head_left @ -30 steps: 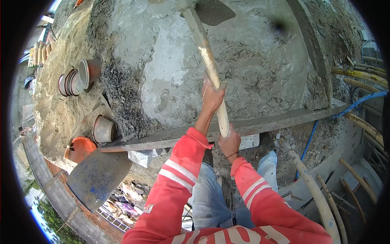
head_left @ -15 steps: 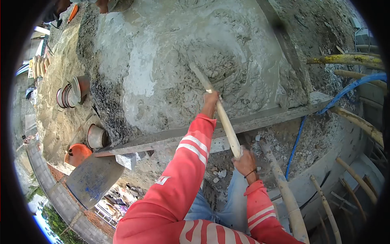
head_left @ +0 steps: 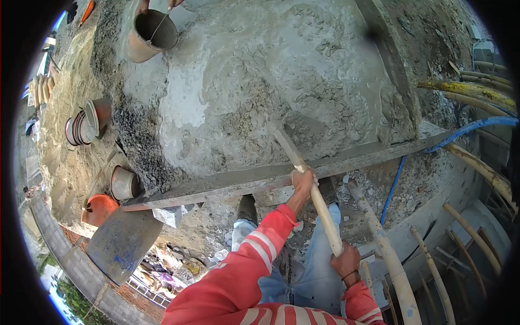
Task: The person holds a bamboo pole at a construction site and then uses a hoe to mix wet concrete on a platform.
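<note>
My left hand (head_left: 304, 183) is closed around the middle of a long wooden handle (head_left: 326, 219). Lower down, my right hand (head_left: 345, 261) grips the same handle close to its butt end. The handle slants up and left over a concrete-smeared board edge (head_left: 260, 176) into wet grey concrete (head_left: 244, 70). Its far end is sunk in the mix, so the tool's head is hidden and I cannot tell its kind. Rough, churned concrete lies around that end.
Another person's hands hold a bucket (head_left: 145, 43) over the mix at the top left. More buckets (head_left: 98, 116) stand on the sandy ground at left, near an orange container (head_left: 100, 208). A blue hose (head_left: 471, 130) and wooden poles (head_left: 384, 249) lie to the right.
Both my hands and the handle have moved down towards me and slightly right, drawing the far end through the concrete. The other person's bucket has come further into view at the top left.
</note>
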The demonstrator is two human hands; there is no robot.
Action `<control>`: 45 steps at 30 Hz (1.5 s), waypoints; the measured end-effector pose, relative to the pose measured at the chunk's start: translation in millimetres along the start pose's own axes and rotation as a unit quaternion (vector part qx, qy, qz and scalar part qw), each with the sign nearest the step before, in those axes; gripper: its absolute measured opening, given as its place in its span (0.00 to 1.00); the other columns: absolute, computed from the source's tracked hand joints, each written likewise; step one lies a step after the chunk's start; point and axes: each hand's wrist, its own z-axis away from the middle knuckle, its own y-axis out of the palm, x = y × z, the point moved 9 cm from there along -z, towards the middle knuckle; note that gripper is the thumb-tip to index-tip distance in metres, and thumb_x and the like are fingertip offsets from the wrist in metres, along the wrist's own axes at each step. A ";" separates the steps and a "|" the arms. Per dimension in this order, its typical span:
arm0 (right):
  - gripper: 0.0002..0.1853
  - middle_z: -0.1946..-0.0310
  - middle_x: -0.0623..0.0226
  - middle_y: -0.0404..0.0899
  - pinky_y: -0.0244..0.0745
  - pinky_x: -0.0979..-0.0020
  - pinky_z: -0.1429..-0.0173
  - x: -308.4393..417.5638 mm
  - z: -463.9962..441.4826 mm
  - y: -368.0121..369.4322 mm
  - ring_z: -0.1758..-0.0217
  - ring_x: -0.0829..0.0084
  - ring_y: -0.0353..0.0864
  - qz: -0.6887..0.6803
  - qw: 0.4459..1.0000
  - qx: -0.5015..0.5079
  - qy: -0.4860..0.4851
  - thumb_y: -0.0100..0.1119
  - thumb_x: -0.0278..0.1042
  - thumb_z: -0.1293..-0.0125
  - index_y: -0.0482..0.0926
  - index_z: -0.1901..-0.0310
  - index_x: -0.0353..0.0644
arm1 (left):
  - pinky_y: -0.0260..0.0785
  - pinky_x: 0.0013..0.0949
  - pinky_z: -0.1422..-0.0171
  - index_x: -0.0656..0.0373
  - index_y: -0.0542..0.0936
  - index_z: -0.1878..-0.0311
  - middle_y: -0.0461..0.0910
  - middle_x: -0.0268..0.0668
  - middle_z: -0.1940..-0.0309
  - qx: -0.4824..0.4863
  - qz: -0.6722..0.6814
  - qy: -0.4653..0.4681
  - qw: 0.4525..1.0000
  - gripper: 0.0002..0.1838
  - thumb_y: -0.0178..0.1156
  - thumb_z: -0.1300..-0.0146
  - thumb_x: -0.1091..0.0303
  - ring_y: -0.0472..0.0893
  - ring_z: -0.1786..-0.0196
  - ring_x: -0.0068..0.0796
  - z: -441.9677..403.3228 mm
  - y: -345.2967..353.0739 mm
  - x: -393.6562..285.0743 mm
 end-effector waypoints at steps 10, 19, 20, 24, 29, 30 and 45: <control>0.20 0.69 0.47 0.83 0.80 0.52 0.57 140.8 -79.6 37.5 0.64 0.46 0.84 -0.088 0.983 -0.053 -0.154 0.68 0.30 0.56 0.80 0.57 0.38 | 0.66 0.34 0.78 0.64 0.75 0.68 0.75 0.36 0.80 -0.090 0.013 0.180 0.979 0.08 0.63 0.43 0.71 0.75 0.81 0.27 -73.7 -109.6 -148.4; 0.22 0.66 0.47 0.83 0.77 0.54 0.50 418.1 -143.1 51.7 0.59 0.49 0.84 0.019 0.891 0.040 -0.452 0.67 0.32 0.52 0.79 0.52 0.38 | 0.66 0.27 0.79 0.60 0.66 0.66 0.65 0.30 0.82 -0.203 0.269 0.252 0.907 0.04 0.50 0.35 0.76 0.67 0.82 0.22 -111.3 -381.9 -328.6; 0.22 0.66 0.47 0.83 0.77 0.54 0.50 418.1 -154.8 40.8 0.59 0.49 0.84 0.016 0.890 0.045 -0.454 0.67 0.32 0.52 0.79 0.52 0.38 | 0.66 0.27 0.79 0.60 0.66 0.66 0.65 0.30 0.82 -0.209 0.267 0.252 0.907 0.04 0.50 0.35 0.76 0.67 0.82 0.22 -139.8 -392.3 -318.1; 0.17 0.61 0.48 0.83 0.77 0.55 0.48 342.9 -177.7 -14.8 0.55 0.50 0.84 0.102 0.879 0.126 -0.449 0.64 0.32 0.51 0.83 0.58 0.36 | 0.69 0.37 0.79 0.61 0.67 0.65 0.68 0.38 0.79 -0.235 0.236 0.110 0.937 0.04 0.52 0.39 0.73 0.70 0.82 0.33 -228.6 -336.1 -188.6; 0.20 0.64 0.44 0.82 0.77 0.50 0.51 141.9 -197.0 -90.2 0.57 0.44 0.82 0.125 0.907 0.135 -0.380 0.64 0.33 0.52 0.78 0.55 0.34 | 0.69 0.37 0.79 0.62 0.69 0.64 0.70 0.39 0.77 -0.241 0.239 0.075 0.938 0.06 0.54 0.39 0.72 0.72 0.81 0.34 -125.7 -109.7 -76.8; 0.22 0.66 0.44 0.82 0.77 0.48 0.52 109.5 -196.9 -110.6 0.58 0.42 0.81 0.126 0.912 0.131 -0.368 0.65 0.34 0.53 0.77 0.54 0.35 | 0.69 0.38 0.79 0.62 0.70 0.65 0.70 0.39 0.78 -0.257 0.244 0.062 0.933 0.05 0.55 0.39 0.72 0.72 0.81 0.34 -102.7 -77.7 -60.0; 0.23 0.75 0.49 0.82 0.73 0.48 0.60 -227.2 -95.7 -216.2 0.70 0.46 0.82 0.255 0.949 0.030 -0.183 0.65 0.34 0.55 0.75 0.54 0.43 | 0.75 0.40 0.66 0.59 0.72 0.64 0.72 0.36 0.76 0.022 0.328 -0.068 0.942 0.04 0.55 0.35 0.71 0.76 0.75 0.33 113.7 188.1 90.7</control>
